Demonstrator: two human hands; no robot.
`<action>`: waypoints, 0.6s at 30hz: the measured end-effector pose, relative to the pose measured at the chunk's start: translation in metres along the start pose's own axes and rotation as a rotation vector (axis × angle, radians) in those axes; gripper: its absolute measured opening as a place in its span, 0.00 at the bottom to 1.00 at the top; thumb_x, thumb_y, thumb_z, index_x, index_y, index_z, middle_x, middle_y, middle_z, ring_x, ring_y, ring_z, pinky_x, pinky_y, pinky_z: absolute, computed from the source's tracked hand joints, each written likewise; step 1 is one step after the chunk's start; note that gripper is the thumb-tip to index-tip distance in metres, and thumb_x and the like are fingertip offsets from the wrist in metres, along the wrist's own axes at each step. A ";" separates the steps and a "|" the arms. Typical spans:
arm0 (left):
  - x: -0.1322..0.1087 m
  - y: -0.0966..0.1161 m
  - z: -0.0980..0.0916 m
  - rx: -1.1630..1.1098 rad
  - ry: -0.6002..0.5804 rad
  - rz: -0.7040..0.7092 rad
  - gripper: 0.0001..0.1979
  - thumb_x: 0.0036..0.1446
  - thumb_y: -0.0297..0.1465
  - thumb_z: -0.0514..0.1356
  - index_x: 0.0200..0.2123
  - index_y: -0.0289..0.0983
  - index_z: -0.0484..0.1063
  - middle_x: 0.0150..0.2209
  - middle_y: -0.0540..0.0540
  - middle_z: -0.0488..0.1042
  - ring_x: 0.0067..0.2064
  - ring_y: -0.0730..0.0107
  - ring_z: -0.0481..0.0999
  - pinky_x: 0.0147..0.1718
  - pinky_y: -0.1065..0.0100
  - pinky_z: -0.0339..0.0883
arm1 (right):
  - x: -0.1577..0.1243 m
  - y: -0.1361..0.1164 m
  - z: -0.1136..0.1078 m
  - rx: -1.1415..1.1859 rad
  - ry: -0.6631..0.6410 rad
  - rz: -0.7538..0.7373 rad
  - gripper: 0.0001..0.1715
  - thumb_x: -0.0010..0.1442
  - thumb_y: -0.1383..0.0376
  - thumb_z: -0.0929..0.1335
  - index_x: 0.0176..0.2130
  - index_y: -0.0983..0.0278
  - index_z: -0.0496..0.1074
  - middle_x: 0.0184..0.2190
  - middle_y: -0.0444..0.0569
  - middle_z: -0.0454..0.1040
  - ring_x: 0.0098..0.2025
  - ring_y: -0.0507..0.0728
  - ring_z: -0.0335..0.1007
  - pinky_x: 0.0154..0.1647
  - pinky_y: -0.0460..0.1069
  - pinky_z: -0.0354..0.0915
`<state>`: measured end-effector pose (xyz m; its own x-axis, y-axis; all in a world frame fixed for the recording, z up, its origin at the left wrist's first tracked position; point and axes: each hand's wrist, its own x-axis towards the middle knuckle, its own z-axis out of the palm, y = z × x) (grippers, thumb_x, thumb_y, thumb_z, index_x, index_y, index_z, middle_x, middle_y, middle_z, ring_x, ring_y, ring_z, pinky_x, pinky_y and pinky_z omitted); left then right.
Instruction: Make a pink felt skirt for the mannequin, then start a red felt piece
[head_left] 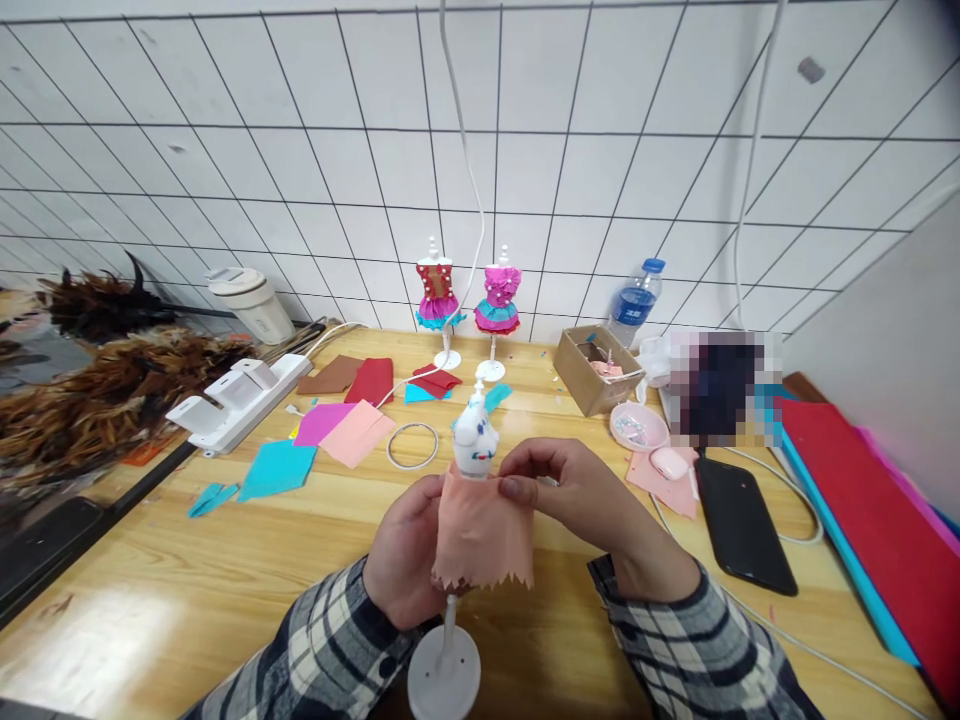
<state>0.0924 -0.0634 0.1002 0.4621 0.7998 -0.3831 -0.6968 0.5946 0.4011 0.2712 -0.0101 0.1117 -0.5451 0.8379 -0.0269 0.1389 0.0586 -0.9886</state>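
You have bright, even overhead light, a pale glare on the table (pixel 90 640) at lower left, only soft shadows, tile lines on the wall (pixel 300 120) bowing toward the edges, and one pixelated patch (pixel 724 390) at right

A single camera on the person's head looks forward and down across the pale wooden desk (pixel 187 590) toward the white tiled wall (pixel 300 150) at its far edge. It sits close above the left hand (pixel 405 560) and right hand (pixel 577 490), which meet on a jagged-edged pink cloth (pixel 480 540) at the lower middle. Sideways, the wide view runs from the brown feather dusters (pixel 97 400) to the flat red sheet (pixel 877 520).
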 end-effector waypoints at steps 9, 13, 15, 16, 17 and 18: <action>0.000 -0.005 -0.004 0.069 -0.085 0.018 0.15 0.55 0.37 0.59 0.36 0.31 0.79 0.32 0.40 0.81 0.41 0.54 0.80 0.45 0.59 0.69 | -0.003 -0.004 -0.004 -0.007 -0.036 -0.081 0.07 0.54 0.62 0.74 0.34 0.63 0.76 0.33 0.45 0.78 0.37 0.53 0.72 0.40 0.49 0.66; -0.001 -0.005 -0.008 0.119 -0.071 0.104 0.13 0.53 0.37 0.63 0.37 0.33 0.79 0.32 0.42 0.81 0.42 0.54 0.79 0.46 0.60 0.69 | -0.003 -0.005 -0.003 -0.022 -0.023 -0.098 0.08 0.54 0.63 0.74 0.34 0.63 0.75 0.31 0.44 0.77 0.34 0.51 0.71 0.37 0.48 0.66; -0.001 -0.005 -0.010 0.138 -0.051 0.113 0.11 0.50 0.35 0.65 0.34 0.33 0.80 0.31 0.42 0.81 0.41 0.54 0.79 0.45 0.61 0.69 | -0.004 -0.006 -0.003 -0.039 -0.021 -0.103 0.08 0.54 0.63 0.74 0.33 0.64 0.75 0.30 0.44 0.76 0.33 0.51 0.70 0.37 0.47 0.66; -0.001 -0.005 -0.010 0.140 -0.042 0.108 0.10 0.49 0.34 0.66 0.32 0.33 0.80 0.31 0.42 0.81 0.41 0.54 0.79 0.44 0.60 0.69 | -0.004 -0.006 -0.003 -0.046 -0.022 -0.103 0.08 0.54 0.63 0.74 0.33 0.64 0.75 0.30 0.44 0.76 0.33 0.51 0.70 0.37 0.47 0.66; -0.001 -0.005 -0.010 0.136 -0.035 0.095 0.10 0.48 0.34 0.65 0.30 0.33 0.80 0.30 0.42 0.81 0.40 0.54 0.80 0.44 0.60 0.69 | -0.005 -0.005 -0.003 -0.046 -0.029 -0.101 0.07 0.54 0.63 0.74 0.33 0.64 0.75 0.30 0.44 0.76 0.34 0.51 0.71 0.37 0.48 0.66; -0.001 -0.005 -0.011 0.128 -0.032 0.076 0.10 0.48 0.35 0.65 0.29 0.33 0.79 0.30 0.42 0.81 0.40 0.54 0.80 0.44 0.60 0.70 | -0.005 -0.005 -0.004 -0.037 -0.047 -0.098 0.07 0.54 0.63 0.74 0.34 0.64 0.75 0.31 0.44 0.77 0.34 0.51 0.71 0.38 0.48 0.67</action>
<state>0.0893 -0.0677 0.0900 0.4292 0.8438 -0.3221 -0.6557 0.5364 0.5313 0.2765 -0.0121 0.1174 -0.5953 0.8011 0.0617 0.1134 0.1598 -0.9806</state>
